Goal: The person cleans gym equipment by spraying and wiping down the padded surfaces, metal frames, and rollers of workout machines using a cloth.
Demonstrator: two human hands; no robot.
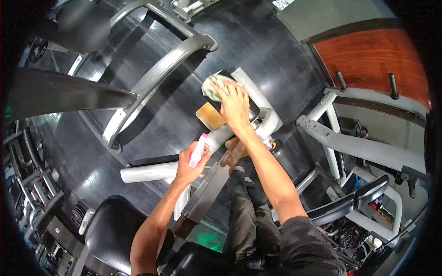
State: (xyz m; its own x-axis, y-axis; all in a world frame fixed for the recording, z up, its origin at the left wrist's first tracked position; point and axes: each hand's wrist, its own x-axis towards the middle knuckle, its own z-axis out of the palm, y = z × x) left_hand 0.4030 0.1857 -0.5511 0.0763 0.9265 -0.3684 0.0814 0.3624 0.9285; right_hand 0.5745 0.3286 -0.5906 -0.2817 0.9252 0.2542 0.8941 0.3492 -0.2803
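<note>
My right hand (235,106) presses a pale, crumpled cloth (212,88) against a black pad (253,110) on a gym machine. Its fingers are bent over the cloth and cover part of it. Lower and to the left, my left hand (186,166) is wrapped round a small pink-and-white bottle (198,151), tilted with its pink end up. Just below the cloth sits a tan, flat-faced block (212,116) on the machine. A grey metal beam (207,195) runs down from there between my arms.
A curved silver frame (156,76) arches over the dark floor (258,37) at the upper left. Black padded seats (115,232) lie at the lower left. On the right stands another machine with a thick white arm (368,149) and a black bench pad (331,209).
</note>
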